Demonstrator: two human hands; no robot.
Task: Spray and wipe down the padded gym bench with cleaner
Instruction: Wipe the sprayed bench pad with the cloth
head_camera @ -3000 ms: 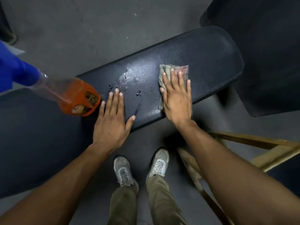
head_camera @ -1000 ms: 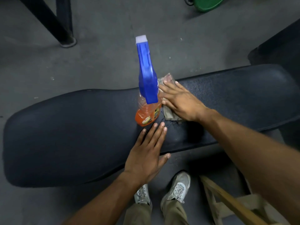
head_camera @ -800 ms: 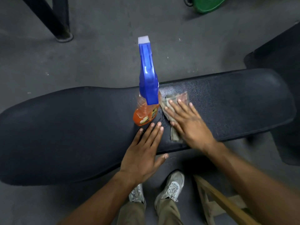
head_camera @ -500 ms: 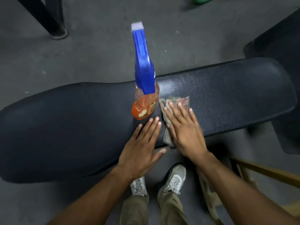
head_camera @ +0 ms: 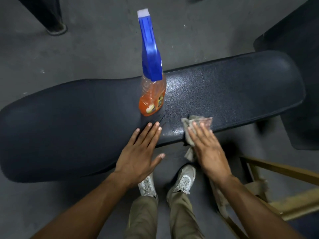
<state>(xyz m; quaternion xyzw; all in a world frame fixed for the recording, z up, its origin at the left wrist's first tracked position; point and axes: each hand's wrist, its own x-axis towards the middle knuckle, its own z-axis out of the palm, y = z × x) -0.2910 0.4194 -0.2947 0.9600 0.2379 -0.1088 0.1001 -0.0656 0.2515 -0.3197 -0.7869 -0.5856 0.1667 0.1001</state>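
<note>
The black padded gym bench (head_camera: 241, 94) runs across the view, with a wet sheen near its middle. A spray bottle (head_camera: 151, 80) with orange liquid and a blue trigger head stands upright on it. My left hand (head_camera: 139, 152) lies flat on the near edge of the pad, fingers apart, just in front of the bottle and not touching it. My right hand (head_camera: 207, 149) presses a crumpled grey cloth (head_camera: 193, 125) against the pad's near edge; part of the cloth hangs over the side.
My two feet in pale sneakers (head_camera: 183, 181) stand on the grey floor below the bench. A wooden frame (head_camera: 279, 171) sits at the lower right. Another dark pad (head_camera: 296, 49) is at the far right, and a black post foot (head_camera: 55, 26) at the upper left.
My right hand has dragged the cloth from the far side of the pad beside the bottle to its near edge. The left hand and bottle stayed put.
</note>
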